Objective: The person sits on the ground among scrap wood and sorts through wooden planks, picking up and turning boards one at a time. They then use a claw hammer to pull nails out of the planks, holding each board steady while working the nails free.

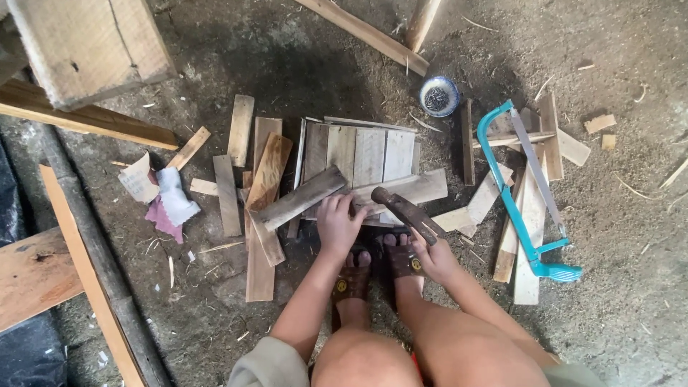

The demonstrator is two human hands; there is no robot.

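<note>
The left hand (338,223) covered part of the grey slat (301,198). The small tin's (438,96) contents were indistinct. The frame edge cropped the corner plank (36,276).

Both hands (338,223) (434,256) low, fingers curled
</note>
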